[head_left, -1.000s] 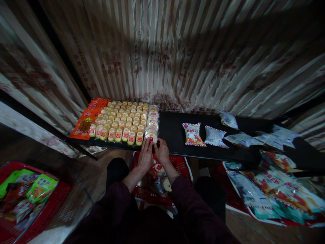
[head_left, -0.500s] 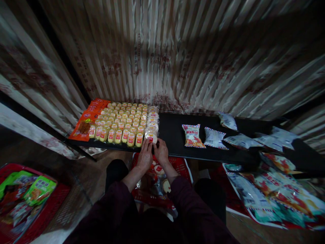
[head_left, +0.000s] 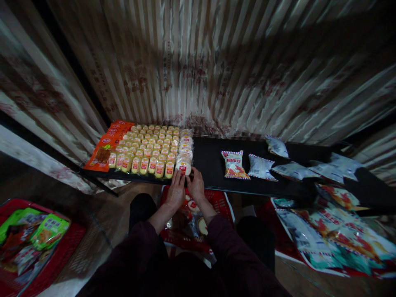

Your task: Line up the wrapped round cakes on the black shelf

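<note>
My left hand (head_left: 176,190) and my right hand (head_left: 196,185) meet at the front edge of a black shelf (head_left: 210,165). Both pinch a round white wrapped cake (head_left: 184,167), the front one of a column of the same cakes (head_left: 185,144). Left of that column lie rows of small yellow wrapped snacks (head_left: 148,148), then orange packets (head_left: 108,142). Below my hands a red basket (head_left: 221,202) holds more wrapped cakes.
On the shelf's right part lie a red-and-white snack bag (head_left: 235,164) and several pale bags (head_left: 293,169). More bags are piled on the floor at the right (head_left: 334,235). Another red basket with green packets (head_left: 34,239) sits at the lower left. A striped curtain hangs behind.
The hands have nudged the front white cake slightly up onto the shelf edge. Otherwise only the view has shifted a little.
</note>
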`<action>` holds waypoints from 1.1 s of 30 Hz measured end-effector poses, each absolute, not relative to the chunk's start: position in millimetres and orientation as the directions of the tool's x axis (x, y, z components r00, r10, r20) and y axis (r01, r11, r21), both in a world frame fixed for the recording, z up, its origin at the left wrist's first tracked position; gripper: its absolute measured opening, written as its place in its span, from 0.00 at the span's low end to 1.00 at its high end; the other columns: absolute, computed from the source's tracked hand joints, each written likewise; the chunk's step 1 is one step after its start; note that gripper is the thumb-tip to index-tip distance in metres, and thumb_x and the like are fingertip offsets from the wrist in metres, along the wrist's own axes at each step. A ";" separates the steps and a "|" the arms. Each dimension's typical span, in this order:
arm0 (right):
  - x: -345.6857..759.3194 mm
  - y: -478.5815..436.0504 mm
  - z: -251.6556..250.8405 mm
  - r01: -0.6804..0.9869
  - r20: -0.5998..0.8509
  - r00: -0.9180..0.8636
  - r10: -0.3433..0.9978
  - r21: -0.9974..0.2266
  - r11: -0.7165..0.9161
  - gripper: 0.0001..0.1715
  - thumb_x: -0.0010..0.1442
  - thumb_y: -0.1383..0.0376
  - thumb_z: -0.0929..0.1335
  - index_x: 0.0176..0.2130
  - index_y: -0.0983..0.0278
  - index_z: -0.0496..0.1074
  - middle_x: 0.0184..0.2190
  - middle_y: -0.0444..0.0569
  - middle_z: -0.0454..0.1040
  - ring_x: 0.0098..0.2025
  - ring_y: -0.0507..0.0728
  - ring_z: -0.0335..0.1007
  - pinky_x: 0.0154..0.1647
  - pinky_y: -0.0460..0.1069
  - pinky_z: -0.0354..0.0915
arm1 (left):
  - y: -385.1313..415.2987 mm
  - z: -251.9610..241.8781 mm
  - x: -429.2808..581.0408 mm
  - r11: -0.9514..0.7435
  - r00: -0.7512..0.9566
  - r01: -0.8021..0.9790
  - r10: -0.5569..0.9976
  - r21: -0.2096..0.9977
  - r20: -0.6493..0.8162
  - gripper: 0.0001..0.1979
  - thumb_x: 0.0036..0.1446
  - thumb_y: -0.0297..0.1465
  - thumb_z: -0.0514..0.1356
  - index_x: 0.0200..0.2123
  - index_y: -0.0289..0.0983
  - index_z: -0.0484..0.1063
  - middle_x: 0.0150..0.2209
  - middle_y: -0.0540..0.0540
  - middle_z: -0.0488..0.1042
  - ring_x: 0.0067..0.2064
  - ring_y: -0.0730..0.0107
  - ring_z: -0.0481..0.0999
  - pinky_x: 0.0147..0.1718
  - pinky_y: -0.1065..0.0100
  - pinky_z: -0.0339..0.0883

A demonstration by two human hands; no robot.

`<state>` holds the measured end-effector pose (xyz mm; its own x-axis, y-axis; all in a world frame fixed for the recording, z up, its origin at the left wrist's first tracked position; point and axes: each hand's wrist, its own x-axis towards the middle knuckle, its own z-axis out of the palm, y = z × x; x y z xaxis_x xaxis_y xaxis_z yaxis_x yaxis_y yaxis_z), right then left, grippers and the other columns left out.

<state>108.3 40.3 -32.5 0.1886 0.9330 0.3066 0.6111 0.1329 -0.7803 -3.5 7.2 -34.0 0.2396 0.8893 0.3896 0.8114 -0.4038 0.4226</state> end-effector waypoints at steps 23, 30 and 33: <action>112.3 27.9 -30.3 0.598 0.292 0.189 0.937 -0.791 0.126 0.28 0.53 0.68 0.65 0.54 0.69 0.65 0.48 0.60 0.68 0.42 0.59 0.70 0.50 0.57 0.67 | -12.7 -32.4 -4.5 -0.407 0.236 0.799 0.890 0.442 0.391 0.25 0.54 0.18 0.48 0.56 0.30 0.62 0.63 0.33 0.57 0.68 0.56 0.47 0.61 0.49 0.58; 113.3 15.2 -26.9 0.597 0.286 0.195 0.938 -0.794 0.118 0.27 0.53 0.68 0.65 0.53 0.68 0.65 0.48 0.60 0.68 0.44 0.59 0.69 0.52 0.57 0.65 | -20.3 -31.0 -5.2 -0.416 0.248 0.796 0.887 0.441 0.389 0.23 0.55 0.18 0.47 0.54 0.30 0.64 0.62 0.34 0.59 0.68 0.58 0.47 0.62 0.51 0.56; 114.2 9.6 -26.8 0.592 0.294 0.202 0.934 -0.796 0.123 0.26 0.53 0.68 0.65 0.53 0.69 0.65 0.48 0.60 0.67 0.45 0.58 0.69 0.52 0.56 0.65 | -23.5 -31.0 -5.5 -0.419 0.251 0.796 0.885 0.437 0.392 0.23 0.55 0.18 0.47 0.54 0.30 0.64 0.62 0.34 0.58 0.68 0.58 0.48 0.62 0.50 0.56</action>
<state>114.2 9.6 -26.8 0.2016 0.9343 0.2941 0.5925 0.1228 -0.7962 -5.5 -23.5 -31.0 0.2505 0.8854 0.3916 0.7959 -0.4187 0.4373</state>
